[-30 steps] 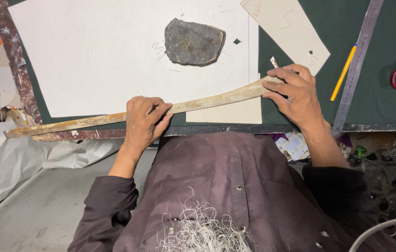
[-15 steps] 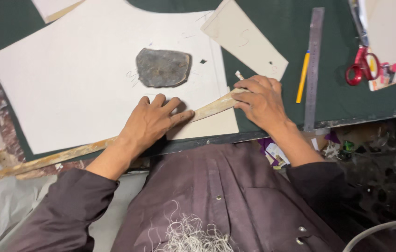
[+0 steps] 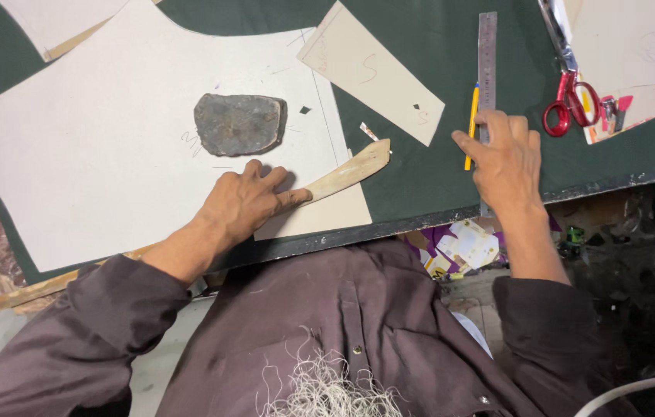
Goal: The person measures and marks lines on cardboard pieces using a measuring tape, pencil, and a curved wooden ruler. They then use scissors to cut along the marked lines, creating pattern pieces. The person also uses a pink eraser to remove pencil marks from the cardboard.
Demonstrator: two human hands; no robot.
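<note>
My left hand (image 3: 246,202) lies flat, fingers spread, pressing a long curved wooden stick (image 3: 347,172) onto a large white paper pattern (image 3: 111,154) near the table's front edge. The stick's far end pokes out to the right of the hand; its near end runs under my forearm toward the lower left. My right hand (image 3: 507,158) rests with fingers spread on a metal ruler (image 3: 487,54), beside a yellow pencil (image 3: 471,123). It holds nothing that I can see. A flat grey stone (image 3: 239,123) sits on the paper just beyond my left hand.
The paper lies on dark green cloth (image 3: 436,177) that covers the table. A smaller cream pattern piece (image 3: 370,71) lies in the middle. Red-handled scissors (image 3: 569,96) and more paper are at the far right. Paper scraps lie below the table edge (image 3: 463,247).
My right hand let go of the stick's end and moved right onto the metal ruler. My left hand slid along the stick and now lies flat on it.
</note>
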